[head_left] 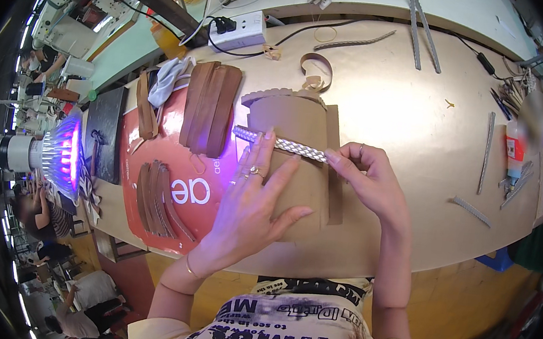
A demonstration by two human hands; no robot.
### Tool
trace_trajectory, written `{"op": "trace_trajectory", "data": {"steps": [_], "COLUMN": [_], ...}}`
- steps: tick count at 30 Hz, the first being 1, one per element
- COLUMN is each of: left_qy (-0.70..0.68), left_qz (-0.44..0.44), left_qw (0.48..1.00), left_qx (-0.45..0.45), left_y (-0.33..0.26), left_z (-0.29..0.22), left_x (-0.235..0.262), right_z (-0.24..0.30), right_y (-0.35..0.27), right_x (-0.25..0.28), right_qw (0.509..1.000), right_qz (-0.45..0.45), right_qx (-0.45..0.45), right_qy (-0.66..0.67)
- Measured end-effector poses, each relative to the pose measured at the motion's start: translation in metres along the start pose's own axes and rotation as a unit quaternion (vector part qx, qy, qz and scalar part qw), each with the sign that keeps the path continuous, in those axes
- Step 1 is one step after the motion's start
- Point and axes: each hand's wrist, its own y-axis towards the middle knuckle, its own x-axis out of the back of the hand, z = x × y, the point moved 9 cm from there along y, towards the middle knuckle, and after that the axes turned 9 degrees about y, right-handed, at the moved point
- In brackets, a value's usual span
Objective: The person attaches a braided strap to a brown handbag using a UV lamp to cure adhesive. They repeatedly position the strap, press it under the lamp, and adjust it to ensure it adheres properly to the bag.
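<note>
A silvery braided strap (299, 149) lies across a brown cardboard-like sheet (290, 114) on the table before me. With fingers spread flat, my left hand (258, 184) presses on the strap's left part and the sheet. My right hand (366, 175) pinches the strap's right end between thumb and fingers. A narrow brown strip (332, 201) runs beneath the sheet's right edge. Along the sheet's top edge sits a scalloped brown strip (285, 96), and a curled brown strip (327, 70) stands just beyond.
Left of the sheet, a red bag (171, 121) bears stacked brown strips (211, 108) and thinner strips (154, 197). A lit lamp (60, 156) hangs at far left. Behind are a power strip (239, 32) and cords. A white-and-red bottle (514, 150) and loose braided pieces (486, 154) lie right.
</note>
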Motion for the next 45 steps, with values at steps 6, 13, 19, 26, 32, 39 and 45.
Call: {"op": "trace_trajectory", "data": {"steps": [6,13,19,26,32,39,45], "left_qy": [-0.001,-0.002,-0.004,-0.015,0.009,0.069,0.082], "left_qz": [0.007,0.015,0.022,0.030,0.043,0.065,0.065], "left_qw": [1.000,1.000,1.000,0.999,0.999,0.995,0.994], "left_qx": [0.002,0.005,0.004,0.006,0.011,0.021,0.019], "left_y": [0.000,0.001,0.002,0.001,0.004,0.009,0.009], "left_z": [0.001,0.000,0.001,0.002,0.001,-0.007,-0.009], "left_x": [-0.001,0.000,-0.002,-0.003,-0.002,-0.003,-0.004], "right_z": [-0.007,-0.013,-0.021,-0.031,-0.037,-0.050,-0.058], "right_y": [0.000,0.002,0.007,0.008,0.010,0.008,0.007], "right_x": [0.001,0.000,-0.002,-0.004,-0.004,0.003,0.004], "right_qw": [1.000,1.000,1.000,0.999,0.999,0.998,0.992], "right_qz": [0.008,0.013,0.004,-0.001,-0.023,-0.055,-0.046], "right_qx": [0.005,-0.008,0.018,0.024,0.031,-0.026,-0.039], "right_qy": [-0.008,-0.025,-0.001,0.021,0.032,0.025,0.110]}}
